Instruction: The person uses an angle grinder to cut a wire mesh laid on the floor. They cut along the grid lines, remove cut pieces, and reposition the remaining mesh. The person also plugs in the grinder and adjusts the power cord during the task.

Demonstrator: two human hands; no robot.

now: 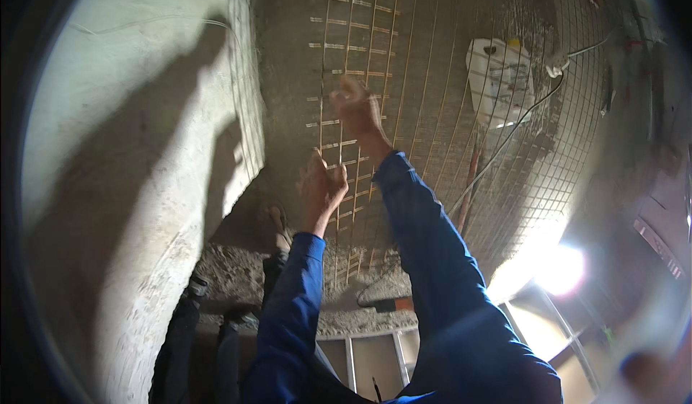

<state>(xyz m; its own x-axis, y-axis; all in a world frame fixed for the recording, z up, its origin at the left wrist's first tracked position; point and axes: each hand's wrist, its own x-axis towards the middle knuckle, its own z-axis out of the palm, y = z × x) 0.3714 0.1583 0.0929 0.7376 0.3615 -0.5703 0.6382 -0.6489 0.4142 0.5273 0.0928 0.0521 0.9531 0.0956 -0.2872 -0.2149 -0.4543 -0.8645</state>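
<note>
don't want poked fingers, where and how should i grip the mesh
Pinch the long wire at the left edge of the mesh between two crossbars, probably from the left: that wire runs lengthwise and short ends jut past it, so aim for a gap.

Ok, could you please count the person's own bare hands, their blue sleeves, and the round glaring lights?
Bare hands: 2 (left hand, right hand)
Blue sleeves: 2 (left sleeve, right sleeve)
Round glaring light: 1
Total: 5
</note>
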